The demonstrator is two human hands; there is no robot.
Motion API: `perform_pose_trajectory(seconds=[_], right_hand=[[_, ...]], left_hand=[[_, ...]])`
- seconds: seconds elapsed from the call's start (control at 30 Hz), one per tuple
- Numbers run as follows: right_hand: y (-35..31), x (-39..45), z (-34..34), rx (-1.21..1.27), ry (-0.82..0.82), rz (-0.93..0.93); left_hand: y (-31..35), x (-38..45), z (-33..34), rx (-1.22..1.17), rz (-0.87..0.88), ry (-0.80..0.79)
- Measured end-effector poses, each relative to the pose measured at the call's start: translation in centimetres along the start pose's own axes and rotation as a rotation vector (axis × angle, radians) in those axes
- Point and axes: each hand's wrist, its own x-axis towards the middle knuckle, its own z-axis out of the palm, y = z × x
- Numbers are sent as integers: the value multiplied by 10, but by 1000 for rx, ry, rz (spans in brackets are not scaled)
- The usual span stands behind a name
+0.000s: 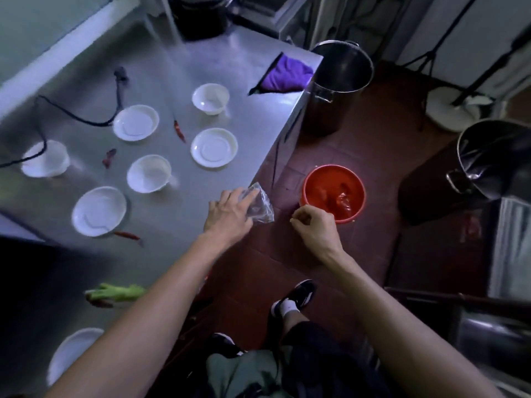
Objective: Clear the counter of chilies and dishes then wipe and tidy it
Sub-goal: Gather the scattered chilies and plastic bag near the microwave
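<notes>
Several white bowls and saucers, such as a saucer (214, 147) and a bowl (149, 173), stand on the steel counter (184, 214). Dried red chilies lie among them: one (179, 131) between the saucers, one (109, 158) further left, one (128, 235) near the front. My left hand (228, 215) holds a clear plastic bag (260, 208) at the counter's right edge. My right hand (314, 224) hovers beside it with curled fingers, over the rim of a red bucket (333, 191) on the floor. I cannot see anything in its fingers.
A purple cloth (286, 74) lies at the counter's far right corner. A black cable (77, 117) runs across the left side. Green vegetable stalks (117, 293) sit near the front. Steel pots (339, 81) (494, 159) stand on the red tile floor.
</notes>
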Motion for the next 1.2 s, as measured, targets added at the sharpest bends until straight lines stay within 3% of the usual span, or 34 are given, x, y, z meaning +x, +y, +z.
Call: perform_pose_trajectory(seconds=[0.27, 0.6, 1.07, 1.2], right_hand=[[88, 44, -88, 38, 76, 159], [155, 46, -138, 88, 187, 334], [155, 129, -151, -3, 177, 393], [146, 175, -145, -67, 86, 400]], left_hand=[[118, 88, 13, 79, 156, -104], [210, 154, 22, 166, 360, -160], [227, 256, 28, 38, 425, -209], [215, 293, 42, -15, 400, -262]])
